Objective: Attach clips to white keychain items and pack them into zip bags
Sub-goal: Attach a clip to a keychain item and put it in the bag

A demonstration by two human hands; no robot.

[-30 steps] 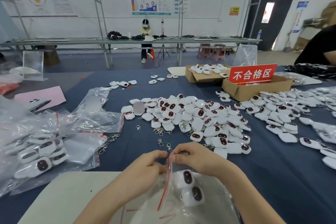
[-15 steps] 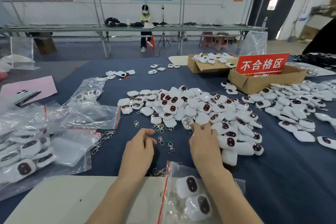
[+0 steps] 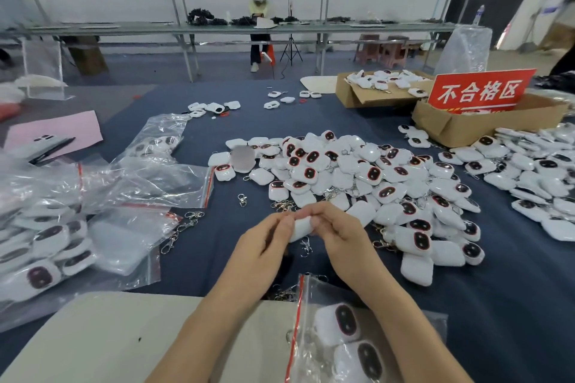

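Note:
My left hand [image 3: 264, 246] and my right hand [image 3: 337, 232] meet above the blue table and together grip one white keychain item [image 3: 300, 228]. A metal clip [image 3: 306, 247] dangles just below it. A big pile of white keychain items [image 3: 357, 177] with dark red-rimmed faces lies right behind my hands. Loose metal clips [image 3: 281, 205] lie at the pile's near edge. A zip bag [image 3: 342, 333] with a red seal strip lies near me, holding two white items.
Filled and empty zip bags [image 3: 93, 205] crowd the left side. More white items [image 3: 535, 177] spread at the right. Two cardboard boxes [image 3: 460, 126] stand at the back right, one bearing a red sign [image 3: 480, 92]. A beige board [image 3: 109, 339] lies at the near edge.
My hands left the zip bag and reached to the pile. They have come together, now holding one white item between them.

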